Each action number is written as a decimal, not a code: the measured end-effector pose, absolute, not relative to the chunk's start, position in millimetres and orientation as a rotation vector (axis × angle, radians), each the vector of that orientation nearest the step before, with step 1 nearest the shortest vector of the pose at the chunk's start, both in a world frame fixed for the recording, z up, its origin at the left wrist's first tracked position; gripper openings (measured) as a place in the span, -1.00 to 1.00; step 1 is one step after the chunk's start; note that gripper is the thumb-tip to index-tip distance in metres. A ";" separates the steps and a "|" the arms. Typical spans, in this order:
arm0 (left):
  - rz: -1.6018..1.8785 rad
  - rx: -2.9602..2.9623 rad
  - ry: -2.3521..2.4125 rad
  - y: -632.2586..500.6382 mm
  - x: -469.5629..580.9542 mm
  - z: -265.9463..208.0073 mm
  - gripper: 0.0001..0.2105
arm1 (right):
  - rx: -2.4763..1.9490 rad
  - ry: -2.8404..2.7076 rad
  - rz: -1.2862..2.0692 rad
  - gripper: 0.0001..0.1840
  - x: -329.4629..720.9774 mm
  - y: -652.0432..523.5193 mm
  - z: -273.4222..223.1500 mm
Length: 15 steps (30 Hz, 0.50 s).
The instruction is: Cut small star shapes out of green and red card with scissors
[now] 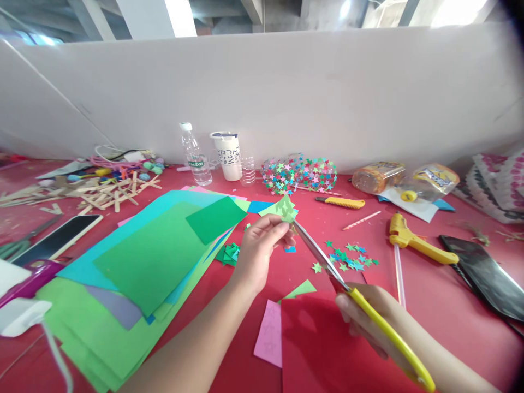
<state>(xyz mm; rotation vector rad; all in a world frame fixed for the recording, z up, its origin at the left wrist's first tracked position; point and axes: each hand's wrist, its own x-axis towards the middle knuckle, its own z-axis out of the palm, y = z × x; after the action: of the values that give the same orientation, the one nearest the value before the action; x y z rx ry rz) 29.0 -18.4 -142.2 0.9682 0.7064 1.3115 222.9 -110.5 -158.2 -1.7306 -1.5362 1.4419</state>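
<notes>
My left hand pinches a small light green piece of paper between thumb and fingers; its edge looks pointed, like a star. My right hand is wrapped around scissors with yellow handles. Their metal blades point up and left, and the tips are at the lower right edge of the green piece. To the right of the blades lie several loose paper stars in green, blue and red. Below the hands are a red sheet, a pink paper with drawn lines and a green scrap.
Stacked coloured sheets cover the left side, near wooden sticks and a phone. Behind stand a water bottle, a white cup and containers of stars. A yellow cutter and glue gun lie right.
</notes>
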 end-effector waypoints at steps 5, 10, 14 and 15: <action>1.335 0.983 0.743 -17.1 26.3 -140.5 -0.91 | -1.691 -1.627 1.411 -0.25 224.7 -111.3 -155.6; 1.317 1.092 0.780 -17.6 25.0 -139.3 -0.90 | -1.573 -1.758 1.390 -0.29 228.8 -113.2 -156.7; 1.303 1.157 0.794 -17.5 24.0 -139.1 -0.90 | -1.532 -1.760 1.395 -0.32 229.7 -113.1 -158.4; 1.304 1.169 0.801 -17.6 23.8 -138.9 -0.89 | -1.534 -1.761 1.400 -0.31 229.6 -112.9 -158.7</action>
<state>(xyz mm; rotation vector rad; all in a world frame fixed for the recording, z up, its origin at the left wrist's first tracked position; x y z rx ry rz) 23.8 -17.6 -138.9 1.1688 0.8008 1.3037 229.6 -112.9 -158.7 -1.5342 -1.7608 1.3997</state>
